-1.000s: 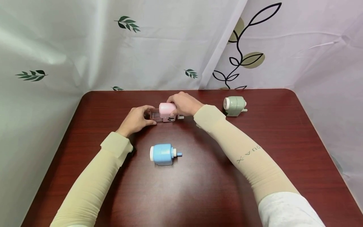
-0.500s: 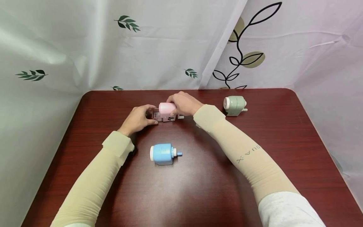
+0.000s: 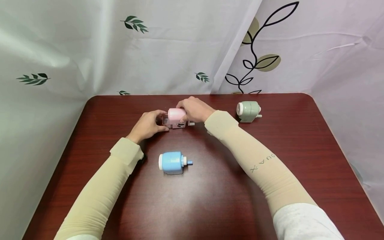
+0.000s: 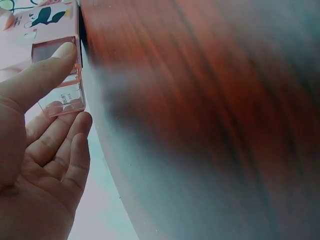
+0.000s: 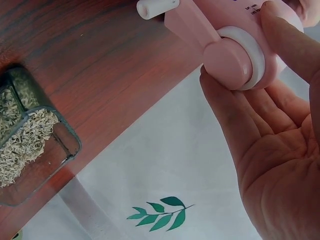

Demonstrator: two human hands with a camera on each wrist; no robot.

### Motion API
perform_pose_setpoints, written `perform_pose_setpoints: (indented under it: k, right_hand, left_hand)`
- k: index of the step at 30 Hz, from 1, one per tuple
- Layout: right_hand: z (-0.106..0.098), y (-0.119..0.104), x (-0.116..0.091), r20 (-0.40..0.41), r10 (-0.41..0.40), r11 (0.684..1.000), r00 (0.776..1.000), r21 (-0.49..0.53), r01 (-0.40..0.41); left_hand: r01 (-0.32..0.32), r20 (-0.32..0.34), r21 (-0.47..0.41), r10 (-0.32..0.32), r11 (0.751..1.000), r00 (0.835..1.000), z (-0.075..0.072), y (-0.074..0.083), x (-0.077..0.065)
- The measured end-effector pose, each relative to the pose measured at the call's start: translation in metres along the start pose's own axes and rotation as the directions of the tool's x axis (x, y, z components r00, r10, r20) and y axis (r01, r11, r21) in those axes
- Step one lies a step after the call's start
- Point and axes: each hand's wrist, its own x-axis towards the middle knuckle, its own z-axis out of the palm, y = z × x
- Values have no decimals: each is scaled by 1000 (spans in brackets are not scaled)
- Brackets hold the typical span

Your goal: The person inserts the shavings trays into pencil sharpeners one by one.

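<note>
A pink crank pencil sharpener (image 3: 176, 114) stands near the back of the table, its crank handle pointing right. From its left end a clear shavings drawer (image 4: 70, 97) sticks partway out. My left hand (image 3: 146, 125) holds the drawer, thumb along the near side and fingers at its outer end. Around the sharpener's pink body, at the crank end, my right hand (image 3: 196, 109) keeps its grip, thumb on one side and fingers on the other. In the right wrist view the white crank knob (image 5: 157, 7) shows beyond the fingers.
A blue pencil sharpener (image 3: 172, 162) lies nearer the front, at mid-table. At the back right stands a green one (image 3: 249, 111). The right wrist view has a clear bin (image 5: 67, 142) of pencil shavings at its left. White patterned curtains (image 3: 168, 60) surround the brown table.
My left hand has moved a little to the right, sliding the drawer further into the pink sharpener. The right hand and the other sharpeners have stayed put.
</note>
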Motion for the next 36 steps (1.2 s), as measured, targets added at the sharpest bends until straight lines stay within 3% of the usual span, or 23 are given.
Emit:
perform_pose_setpoints:
  k: [36]
  right_hand:
    - [2, 0, 1, -1, 8, 1000, 1000, 5, -8]
  left_hand:
    - [-2, -7, 39, 3, 999, 1000, 4, 3, 4]
